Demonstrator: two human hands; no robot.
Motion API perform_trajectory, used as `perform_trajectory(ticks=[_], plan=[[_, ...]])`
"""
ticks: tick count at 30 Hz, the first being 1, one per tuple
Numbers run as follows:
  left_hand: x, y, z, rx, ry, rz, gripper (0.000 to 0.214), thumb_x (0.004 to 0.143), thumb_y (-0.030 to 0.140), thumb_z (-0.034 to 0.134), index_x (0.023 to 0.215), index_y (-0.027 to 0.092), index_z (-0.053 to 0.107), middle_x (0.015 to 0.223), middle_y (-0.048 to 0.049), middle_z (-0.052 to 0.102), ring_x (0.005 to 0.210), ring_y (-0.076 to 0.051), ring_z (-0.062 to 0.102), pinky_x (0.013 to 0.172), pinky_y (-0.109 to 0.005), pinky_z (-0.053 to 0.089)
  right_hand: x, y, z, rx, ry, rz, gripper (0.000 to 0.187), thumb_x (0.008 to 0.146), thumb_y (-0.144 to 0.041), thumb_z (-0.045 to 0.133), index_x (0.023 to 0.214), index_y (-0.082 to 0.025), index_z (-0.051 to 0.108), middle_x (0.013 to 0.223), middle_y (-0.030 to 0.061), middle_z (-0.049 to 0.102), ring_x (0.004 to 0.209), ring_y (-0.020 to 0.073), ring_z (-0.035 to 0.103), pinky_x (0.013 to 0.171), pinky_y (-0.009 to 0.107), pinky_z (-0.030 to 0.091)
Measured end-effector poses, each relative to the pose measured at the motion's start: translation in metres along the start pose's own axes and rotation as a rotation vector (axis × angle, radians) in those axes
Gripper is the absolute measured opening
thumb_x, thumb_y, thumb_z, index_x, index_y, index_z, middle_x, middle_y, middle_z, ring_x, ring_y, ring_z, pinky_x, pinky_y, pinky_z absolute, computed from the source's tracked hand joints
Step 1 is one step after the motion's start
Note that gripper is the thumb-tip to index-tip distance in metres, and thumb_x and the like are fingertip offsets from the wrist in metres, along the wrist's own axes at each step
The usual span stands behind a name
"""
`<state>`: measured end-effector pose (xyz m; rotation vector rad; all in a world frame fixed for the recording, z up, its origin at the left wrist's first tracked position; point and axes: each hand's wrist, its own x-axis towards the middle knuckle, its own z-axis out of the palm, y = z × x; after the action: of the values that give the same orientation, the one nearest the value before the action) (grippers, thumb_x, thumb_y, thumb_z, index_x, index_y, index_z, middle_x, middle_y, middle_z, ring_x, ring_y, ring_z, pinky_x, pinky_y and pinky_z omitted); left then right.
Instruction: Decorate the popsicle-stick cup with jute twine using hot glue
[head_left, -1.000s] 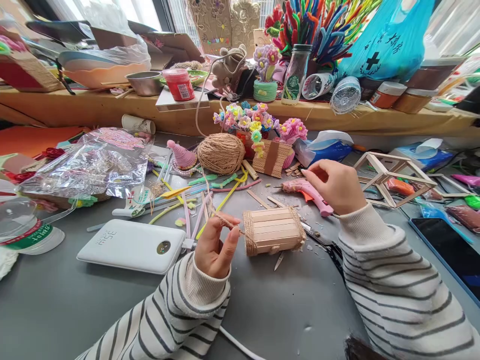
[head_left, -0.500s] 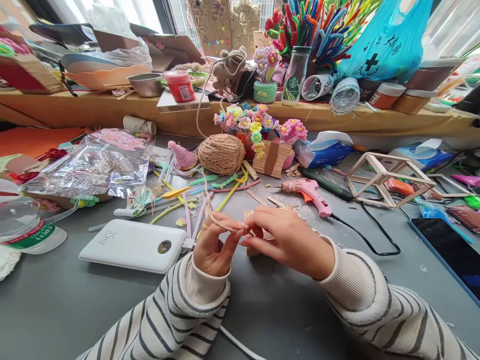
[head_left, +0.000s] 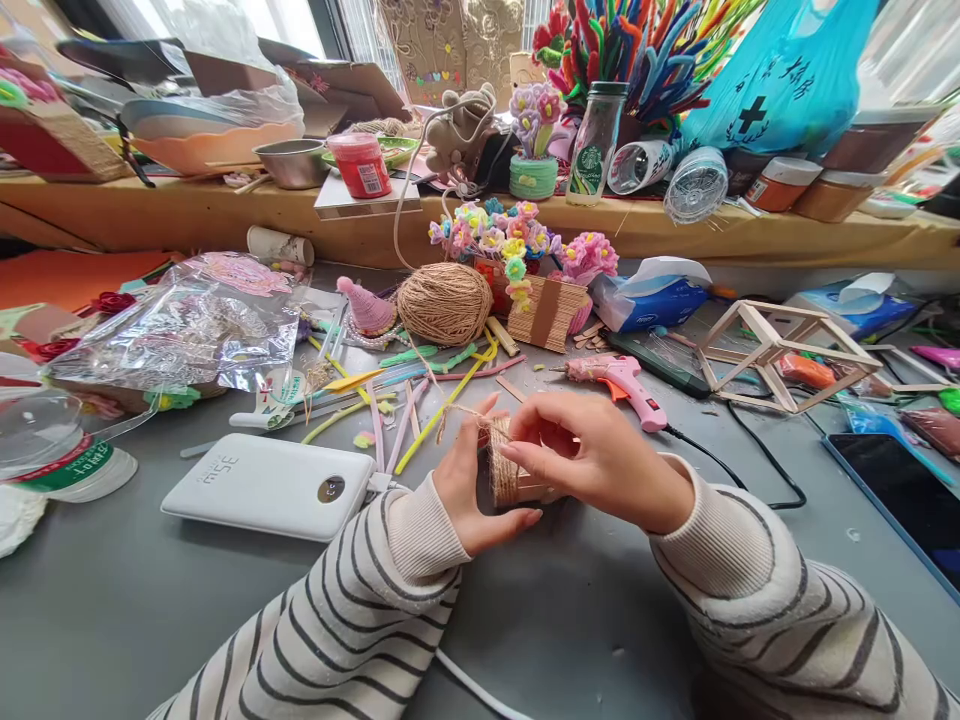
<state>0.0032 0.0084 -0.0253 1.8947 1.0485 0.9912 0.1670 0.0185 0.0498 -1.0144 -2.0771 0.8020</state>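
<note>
A small craft piece [head_left: 507, 478], wound with brown jute twine and showing pale wood at its right, sits between my two hands just above the grey table. My left hand [head_left: 465, 490] grips it from the left, thumb below and fingers along the far side. At its top right, my right hand [head_left: 600, 455] pinches a strand of twine; the fingers partly hide the strand and the piece. A loose twine tail [head_left: 450, 412] loops out over my left fingers. Farther back lies the large ball of jute twine [head_left: 444, 305].
A pink hot glue gun [head_left: 611, 380] lies beyond my right hand, its black cord trailing right. Left of my hands is a white power bank [head_left: 270, 487]. A phone [head_left: 900, 500], a wooden stick frame [head_left: 780, 355] and pipe cleaners [head_left: 442, 410] lie around.
My left hand has gone from pinching the twine to gripping the wound piece, which now stands more upright. My right hand has shifted slightly, and the twine stretch over the left fingers is looser.
</note>
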Motion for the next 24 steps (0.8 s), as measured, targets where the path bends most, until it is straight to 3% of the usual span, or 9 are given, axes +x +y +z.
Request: perform_trajectory(ticks=[3,7,10,15,24], plan=[[0.0043,0.0023,-0.0018,-0.081,-0.040,-0.048,0.090,0.061,0.030,0.072,0.135,0.016,0.021,0.122,-0.0132,0.053,0.118,-0.029,0.050,0.103,-0.045,0.038,0.0004,-0.0003,-0.0015,0.084,-0.025,0.078,0.012,0.078,-0.024,0.059,0.071,-0.014,0.056,0.060,-0.0037,0.054,0.052,0.0051,0.043,0.049,0.018,0.034],[0.0084,0.0012,-0.0015,-0.117,-0.034,-0.090,0.078,0.057,0.032,0.076,0.123,0.016,0.037,0.118,-0.0128,0.057,0.114,-0.030,0.053,0.102,-0.047,0.039,-0.0006,-0.0004,-0.0017,0.210,-0.050,0.155,0.014,0.080,-0.029,0.057,0.076,-0.015,0.056,0.063,-0.0027,0.056,0.055,0.0067,0.047,0.052,0.019,0.038],[0.0080,-0.0013,0.0006,-0.087,-0.007,-0.098,0.070,0.057,0.036,0.076,0.116,0.017,0.044,0.116,-0.0127,0.057,0.109,-0.030,0.056,0.098,-0.048,0.043,-0.0013,-0.0002,-0.0021,0.226,-0.050,0.159,0.014,0.080,-0.029,0.057,0.076,-0.016,0.056,0.064,-0.0024,0.056,0.056,0.0072,0.048,0.053,0.020,0.038],[0.0050,-0.0020,0.0031,-0.177,0.028,-0.114,0.073,0.057,0.038,0.075,0.121,0.020,0.043,0.120,-0.0120,0.053,0.110,-0.029,0.055,0.093,-0.046,0.048,-0.0017,-0.0009,-0.0048,0.230,-0.015,0.141,0.012,0.080,-0.028,0.056,0.077,-0.016,0.055,0.065,-0.0026,0.056,0.056,0.0073,0.047,0.052,0.020,0.039],[0.0050,0.0063,-0.0029,-0.198,-0.051,-0.226,0.079,0.059,0.042,0.074,0.128,0.026,0.041,0.118,-0.0124,0.056,0.084,-0.026,0.066,0.063,-0.035,0.057,-0.0018,-0.0024,-0.0102,0.237,0.015,0.154,0.013,0.079,-0.029,0.057,0.078,-0.017,0.056,0.069,-0.0002,0.056,0.061,0.0095,0.051,0.054,0.021,0.042]])
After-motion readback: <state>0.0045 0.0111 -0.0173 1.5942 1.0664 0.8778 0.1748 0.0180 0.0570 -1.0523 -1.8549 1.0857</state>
